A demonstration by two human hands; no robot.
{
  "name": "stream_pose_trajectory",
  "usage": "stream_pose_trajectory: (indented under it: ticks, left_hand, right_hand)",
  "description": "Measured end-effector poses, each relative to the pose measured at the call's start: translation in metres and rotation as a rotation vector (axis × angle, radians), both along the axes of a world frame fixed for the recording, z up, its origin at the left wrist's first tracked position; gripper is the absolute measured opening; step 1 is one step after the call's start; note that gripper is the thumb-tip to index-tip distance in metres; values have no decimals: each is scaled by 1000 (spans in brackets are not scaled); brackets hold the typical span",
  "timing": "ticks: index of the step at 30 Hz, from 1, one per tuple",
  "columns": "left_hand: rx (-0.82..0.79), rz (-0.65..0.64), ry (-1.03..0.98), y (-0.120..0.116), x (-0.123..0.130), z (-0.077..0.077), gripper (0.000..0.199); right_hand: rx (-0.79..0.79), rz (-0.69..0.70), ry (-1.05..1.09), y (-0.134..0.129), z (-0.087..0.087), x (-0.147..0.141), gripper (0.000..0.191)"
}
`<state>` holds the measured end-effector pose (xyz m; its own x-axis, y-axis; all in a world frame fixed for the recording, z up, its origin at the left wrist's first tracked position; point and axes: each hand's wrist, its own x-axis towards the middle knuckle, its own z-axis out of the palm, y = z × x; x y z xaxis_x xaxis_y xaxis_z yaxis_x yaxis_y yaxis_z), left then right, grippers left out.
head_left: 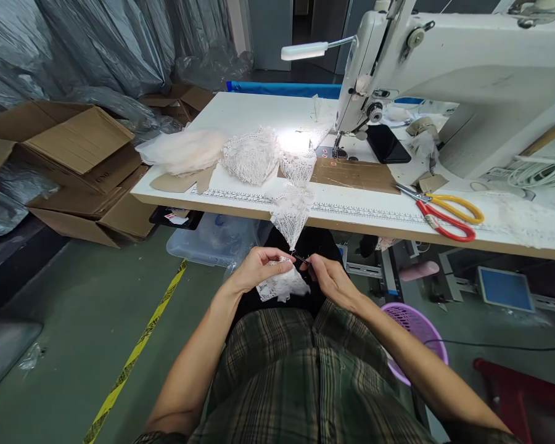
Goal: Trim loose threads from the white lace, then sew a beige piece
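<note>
My left hand [263, 268] pinches a piece of white lace [283, 285] over my lap, below the table edge. My right hand [330, 277] is closed around a small dark thin tool [301, 258], whose tip meets the lace at my left fingertips. Whether it is thread snips or tweezers I cannot make out. From that spot a pointed lace panel [291, 213] runs up over the table edge. It leads to more lace cups [253, 156] lying on the tabletop. The sewing machine's needle area [337, 148] is beyond, brightly lit.
A white sewing machine [444, 61] stands on the white table [240, 111]. Scissors [444, 213] with red and yellow handles lie near the front edge, below a black phone [388, 145]. Pale padding [185, 151] sits left. Cardboard boxes [78, 145] and a purple basket [414, 333] flank me.
</note>
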<state>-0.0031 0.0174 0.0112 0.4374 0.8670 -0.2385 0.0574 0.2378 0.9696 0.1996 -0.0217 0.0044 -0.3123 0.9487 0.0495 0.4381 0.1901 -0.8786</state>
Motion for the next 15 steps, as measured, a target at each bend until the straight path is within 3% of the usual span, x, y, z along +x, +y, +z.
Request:
stream_pose_trajectory:
  ticks: [7, 15]
  left_hand:
    - [-5, 25, -1, -3, -1, 3, 27]
    - [-14, 39, -24, -3, -3, 0, 28]
  right_hand:
    - [90, -31, -146, 26, 1, -10, 45]
    - [78, -41, -118, 14, -4, -7, 41]
